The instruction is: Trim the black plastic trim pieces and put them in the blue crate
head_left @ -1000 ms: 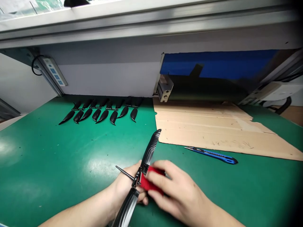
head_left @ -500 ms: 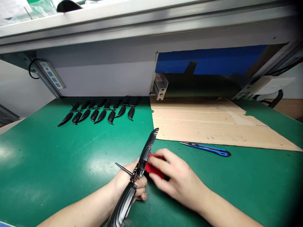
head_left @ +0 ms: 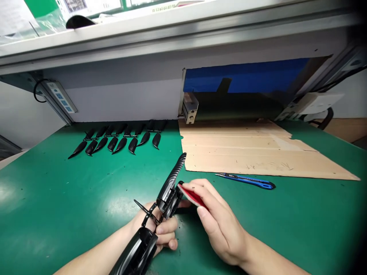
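My left hand [head_left: 166, 233] is closed around a glossy black plastic piece [head_left: 168, 189], with long ribbed, leaf-shaped blades joined by a thin crossed rod frame. The upper blade points away from me, and the lower one reaches the bottom edge of the view. Pinched in my right hand [head_left: 220, 221] is a flat red pad [head_left: 193, 195] with a greyish edge, which looks like a sanding pad. Its tip lies at the black piece's right side, touching or very close. The left palm and thumb are partly hidden behind the piece.
Several similar black bladed pieces [head_left: 114, 139] lie in a row at the back left of the green table [head_left: 71, 198]. A cardboard sheet [head_left: 229, 152] covers the back right, with a blue utility knife [head_left: 249, 180] in front. A metal bracket [head_left: 190, 109] juts out above the cardboard.
The black piece has turned and shifted slightly left, showing its inner side and another blade. My right hand has tilted the red pad so its edge shows. The view has also shifted a little.
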Demonstrator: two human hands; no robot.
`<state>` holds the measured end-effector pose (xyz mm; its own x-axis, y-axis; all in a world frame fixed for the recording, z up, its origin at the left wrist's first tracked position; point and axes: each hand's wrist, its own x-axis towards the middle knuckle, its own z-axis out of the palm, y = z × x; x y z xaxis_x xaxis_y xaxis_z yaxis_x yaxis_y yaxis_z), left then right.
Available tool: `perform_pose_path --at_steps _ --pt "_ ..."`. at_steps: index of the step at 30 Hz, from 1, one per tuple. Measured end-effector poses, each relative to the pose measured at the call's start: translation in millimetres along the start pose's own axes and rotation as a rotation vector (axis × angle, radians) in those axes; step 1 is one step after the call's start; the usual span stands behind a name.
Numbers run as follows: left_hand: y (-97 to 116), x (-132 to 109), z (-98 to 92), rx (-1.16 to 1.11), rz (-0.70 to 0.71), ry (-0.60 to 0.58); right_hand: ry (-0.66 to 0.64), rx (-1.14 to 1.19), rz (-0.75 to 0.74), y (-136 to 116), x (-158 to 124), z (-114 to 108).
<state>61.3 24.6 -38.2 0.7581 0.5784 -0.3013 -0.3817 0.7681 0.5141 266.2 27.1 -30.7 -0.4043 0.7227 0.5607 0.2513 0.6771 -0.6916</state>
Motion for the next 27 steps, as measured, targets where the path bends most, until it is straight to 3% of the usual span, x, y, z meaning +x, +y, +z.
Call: perform_pose_path --at_steps 4,13,18,23,27 --pt "-4.9 2.6 -3.5 -0.015 0.022 0.018 -0.031 0.033 -0.04 -2.1 -3.6 8.2" --pt "-9.3 2.6 0.7 0.053 0.096 0.071 0.047 0.254 0.098 -11.8 -2.9 13.8" --pt "-7.2 4.2 -1.5 0.064 0.127 0.008 -0.137 0.562 0.235 -9.0 2.6 -4.4" --pt "-9.5 7.8 -5.5 0.102 0.177 -0.061 0.022 0.4 0.173 -11.7 3.7 -10.5" --pt "-7.5 5.8 0.8 0.204 0.22 0.037 -0.229 0.382 0.132 -9.5 8.7 -22.5"
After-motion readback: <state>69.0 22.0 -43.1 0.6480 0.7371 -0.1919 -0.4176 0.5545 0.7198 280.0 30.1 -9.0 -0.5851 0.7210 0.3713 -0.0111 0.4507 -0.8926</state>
